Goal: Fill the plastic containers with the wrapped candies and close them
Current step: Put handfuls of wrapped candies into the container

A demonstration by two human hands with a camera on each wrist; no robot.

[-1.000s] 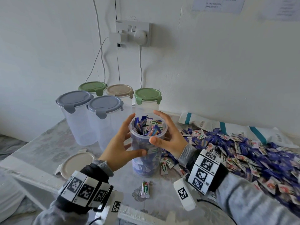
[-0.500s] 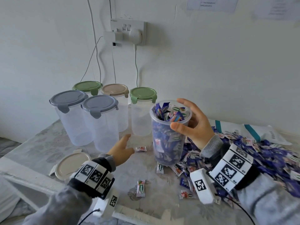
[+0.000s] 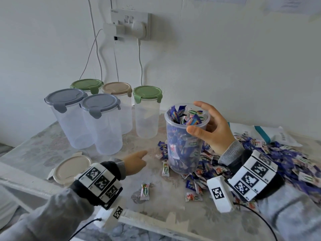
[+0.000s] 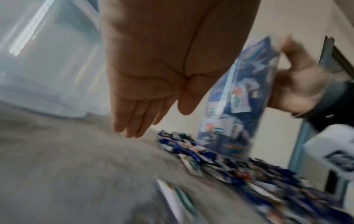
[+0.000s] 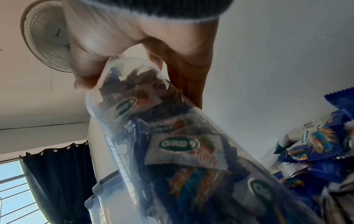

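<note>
While the right hand [image 3: 214,129] clamps thumb and fingers round the rim of the candy-filled container [image 3: 185,138] at centre frame, probably steadying it for capping, the left hand [image 3: 136,161] hovers flat and holds nothing, lower centre beside the loose beige lid [image 3: 72,168]. Only the right wrist view shows a wall fan [image 5: 47,35], upper left; the head view alone shows the five lidded empty containers [image 3: 102,122], left of centre.

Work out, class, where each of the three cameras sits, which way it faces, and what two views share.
Head: above, facing forward and down at the table; both hands and sleeves show.
Left wrist: along the open left hand, low over the table, facing the candy pile.
Right wrist: faces up along the right hand to ceiling and fan.
Shared: all three show the filled container.
</note>
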